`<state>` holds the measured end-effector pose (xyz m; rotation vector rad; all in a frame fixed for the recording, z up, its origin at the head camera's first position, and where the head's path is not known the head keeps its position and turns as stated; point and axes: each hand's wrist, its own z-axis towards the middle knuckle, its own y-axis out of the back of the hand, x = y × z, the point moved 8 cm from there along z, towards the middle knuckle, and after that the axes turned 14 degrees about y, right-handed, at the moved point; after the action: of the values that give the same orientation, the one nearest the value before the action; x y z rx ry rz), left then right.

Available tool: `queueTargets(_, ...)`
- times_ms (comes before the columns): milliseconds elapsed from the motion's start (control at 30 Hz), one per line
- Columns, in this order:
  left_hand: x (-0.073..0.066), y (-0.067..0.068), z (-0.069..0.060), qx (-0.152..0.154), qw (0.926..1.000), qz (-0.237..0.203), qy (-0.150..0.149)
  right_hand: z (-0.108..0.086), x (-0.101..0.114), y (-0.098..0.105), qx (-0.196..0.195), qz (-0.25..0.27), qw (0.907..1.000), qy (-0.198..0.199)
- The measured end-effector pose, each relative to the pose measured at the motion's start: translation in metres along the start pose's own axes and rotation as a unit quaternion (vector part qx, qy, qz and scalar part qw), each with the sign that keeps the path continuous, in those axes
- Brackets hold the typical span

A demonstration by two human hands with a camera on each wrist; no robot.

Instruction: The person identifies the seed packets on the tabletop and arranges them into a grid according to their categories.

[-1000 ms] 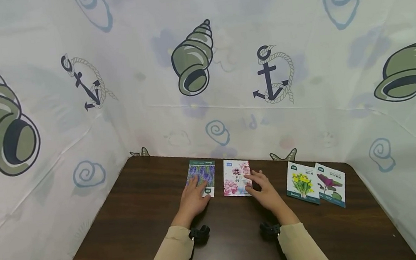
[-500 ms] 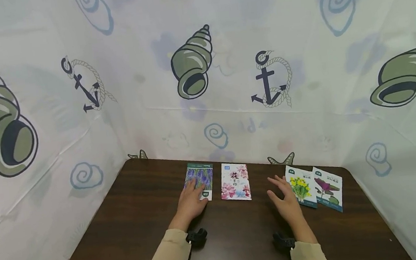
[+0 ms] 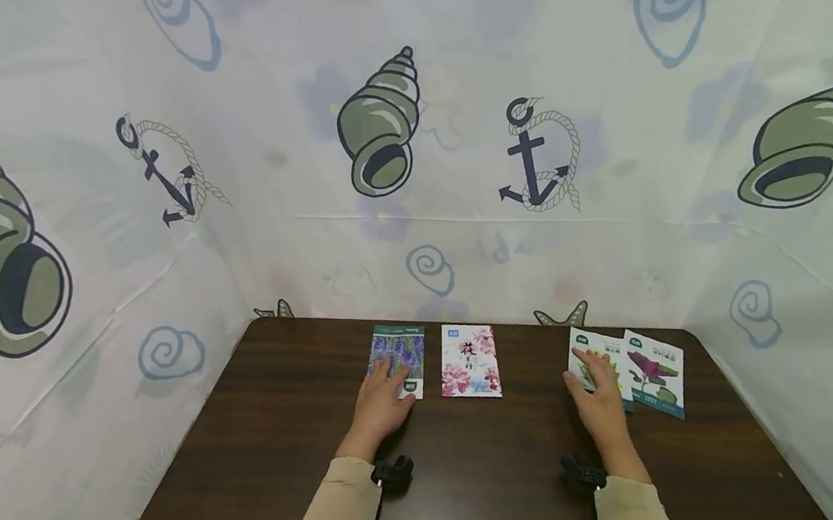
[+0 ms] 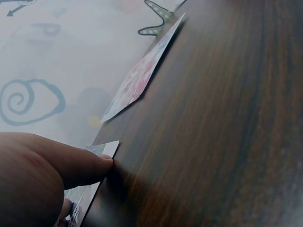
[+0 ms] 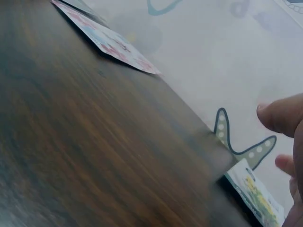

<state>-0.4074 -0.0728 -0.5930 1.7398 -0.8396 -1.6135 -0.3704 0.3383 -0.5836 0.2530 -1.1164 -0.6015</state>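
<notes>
Four-sided paper packets with flower pictures lie on the table. My left hand rests on the packet with purple flower spikes; in the left wrist view the thumb lies at that packet's corner. Beside it, untouched, is the pink-blossom packet. Over at the right, my right hand is above the yellow-flower packet and covers part of it. The right wrist view has the thumb apart from that packet. Next to it lies the packet with a dark purple flower, slightly tilted.
The dark wooden table meets a white cloth wall printed with shells and anchors at the back and both sides. Each wrist wears a black band, the left one and the right one.
My right hand has left the pink-blossom packet and moved right, over the yellow-flower packet. The left hand stays on the purple-spike packet. The head view has shifted slightly.
</notes>
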Motion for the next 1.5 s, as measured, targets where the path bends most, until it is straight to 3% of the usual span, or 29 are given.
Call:
queueTargets(167,0.0,0.002,0.0,-0.006,0.9999,-0.005,-0.01,0.001,-0.007,0.006,-0.009,-0.028,0.9993,-0.022)
queueTargets(533,0.01,-0.007,0.008,0.0,0.9999,-0.015,-0.001,-0.003,-0.012,-0.005,0.071,-0.069,0.9941,-0.044)
queueTargets(733,0.008,-0.005,0.007,0.002,1.0,-0.009,-0.004,-0.003,-0.007,-0.009,0.094,-0.088,0.9914,-0.024)
queueTargets(1167,0.001,0.0,0.004,0.006,0.9999,0.007,0.006,-0.001,0.0,-0.004,0.077,-0.084,0.9931,0.028)
queueTargets(1500,0.003,-0.002,0.002,0.001,0.9999,-0.012,-0.007,-0.002,-0.002,-0.007,0.117,-0.115,0.9863,0.015)
